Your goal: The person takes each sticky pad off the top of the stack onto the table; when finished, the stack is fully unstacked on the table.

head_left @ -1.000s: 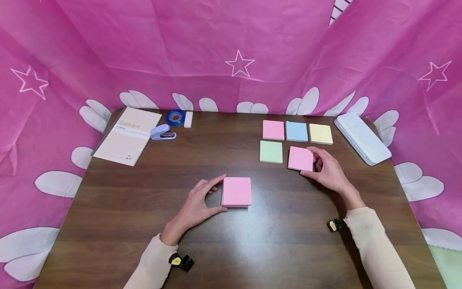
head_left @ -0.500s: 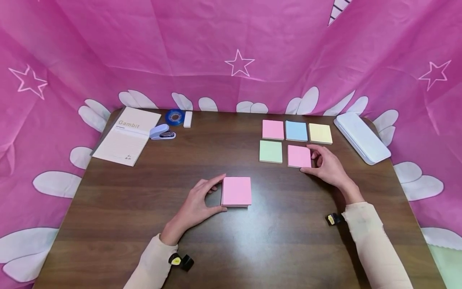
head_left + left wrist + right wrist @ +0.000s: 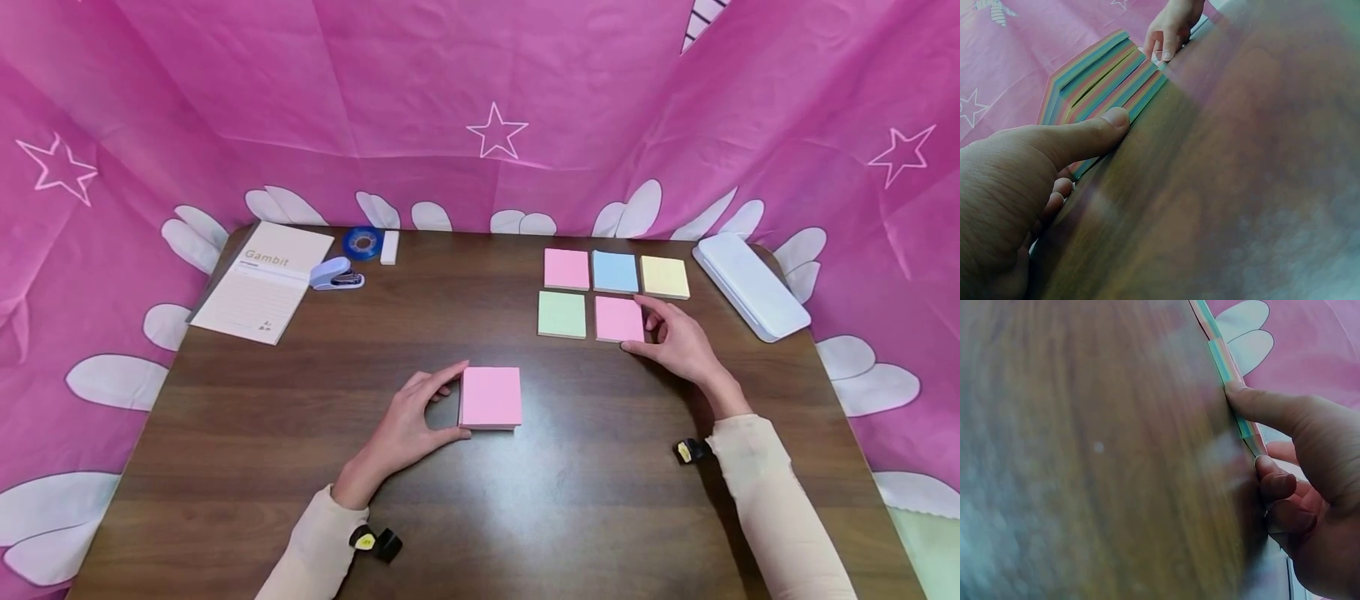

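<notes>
My left hand (image 3: 408, 421) pinches a tall stack of sticky note pads (image 3: 491, 397) in the middle of the table, thumb at its near side and forefinger at its far side. The top pad is pink; striped coloured edges of the stack (image 3: 1104, 81) show in the left wrist view. My right hand (image 3: 678, 343) pinches a pink sticky note pad (image 3: 618, 319) between thumb and forefinger by its right part, low at the table. This pad lies just right of a green pad (image 3: 562, 314). Behind them sit a pink pad (image 3: 566, 268), a blue pad (image 3: 615, 271) and a yellow pad (image 3: 664, 277).
A white case (image 3: 752, 286) lies at the back right corner. At the back left are a notebook (image 3: 262, 282), a small stapler (image 3: 337, 274), a blue tape roll (image 3: 363, 242) and a white eraser (image 3: 389, 247). A pink curtain (image 3: 375, 100) hangs behind the table.
My right hand has slid the pink pad slightly back and left, down to the table and in line beside the green pad. The left hand and the stack have stayed put.
</notes>
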The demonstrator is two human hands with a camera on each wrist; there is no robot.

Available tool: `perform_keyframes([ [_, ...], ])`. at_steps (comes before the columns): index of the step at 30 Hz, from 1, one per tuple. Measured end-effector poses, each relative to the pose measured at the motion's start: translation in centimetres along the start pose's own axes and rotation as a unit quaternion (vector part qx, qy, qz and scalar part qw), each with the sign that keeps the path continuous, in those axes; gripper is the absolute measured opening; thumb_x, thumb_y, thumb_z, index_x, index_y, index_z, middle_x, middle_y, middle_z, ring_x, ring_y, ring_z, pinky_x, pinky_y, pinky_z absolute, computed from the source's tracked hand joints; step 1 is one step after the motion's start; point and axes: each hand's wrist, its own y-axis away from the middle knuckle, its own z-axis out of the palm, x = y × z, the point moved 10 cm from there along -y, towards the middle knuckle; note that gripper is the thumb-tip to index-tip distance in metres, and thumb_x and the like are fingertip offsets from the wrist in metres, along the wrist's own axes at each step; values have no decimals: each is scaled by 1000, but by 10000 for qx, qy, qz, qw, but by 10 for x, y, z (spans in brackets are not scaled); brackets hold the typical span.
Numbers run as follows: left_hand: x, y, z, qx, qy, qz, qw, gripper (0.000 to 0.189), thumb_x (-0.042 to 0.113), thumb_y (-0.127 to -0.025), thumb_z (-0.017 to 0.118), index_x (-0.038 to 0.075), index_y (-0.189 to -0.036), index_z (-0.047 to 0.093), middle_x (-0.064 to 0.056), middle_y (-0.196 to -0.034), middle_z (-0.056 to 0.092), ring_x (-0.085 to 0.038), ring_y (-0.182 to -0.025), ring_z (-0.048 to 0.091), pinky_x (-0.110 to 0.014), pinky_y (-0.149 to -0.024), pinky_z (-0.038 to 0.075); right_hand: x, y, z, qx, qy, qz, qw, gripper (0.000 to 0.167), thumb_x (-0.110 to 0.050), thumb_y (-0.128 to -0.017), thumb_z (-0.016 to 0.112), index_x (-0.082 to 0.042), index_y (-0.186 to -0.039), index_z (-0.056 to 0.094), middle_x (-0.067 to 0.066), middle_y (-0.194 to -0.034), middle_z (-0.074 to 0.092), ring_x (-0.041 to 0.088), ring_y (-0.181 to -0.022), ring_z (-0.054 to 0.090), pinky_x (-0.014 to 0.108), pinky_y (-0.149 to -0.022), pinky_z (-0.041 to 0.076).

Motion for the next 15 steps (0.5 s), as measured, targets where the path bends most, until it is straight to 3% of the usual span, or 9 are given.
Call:
perform_keyframes([
  [8, -1, 0, 1, -5, -7, 14, 10000, 106, 21, -79, 104, 24, -169, 48, -1, -148, 67, -19, -116, 60, -43, -98, 57, -6, 6, 2, 94, -45, 113, 9999, 90, -21, -91, 95, -5, -165, 47, 15, -104, 60, 28, -87, 55, 34, -73, 41],
  [11, -1, -1, 1, -9, -45, -21, 10000, 109, 20, -79, 105, 19, -170, 45, -2, -151, 67, -19, -116, 60, -44, -99, 57, -8, 10, 2, 295, -244, 167, 9991, 95, -20, -90, 95, -7, -168, 43, 16, -106, 58, 29, -88, 54, 35, -75, 41],
  [15, -2, -2, 2, -25, -153, -66, 9999, 107, 22, -79, 104, 17, -169, 46, -2, -148, 68, -18, -115, 59, -43, -97, 56, -13, 15, -1, 759, -624, 267, 9948, 90, -14, -92, 91, -7, -168, 43, 15, -106, 55, 26, -88, 51, 31, -76, 40],
])
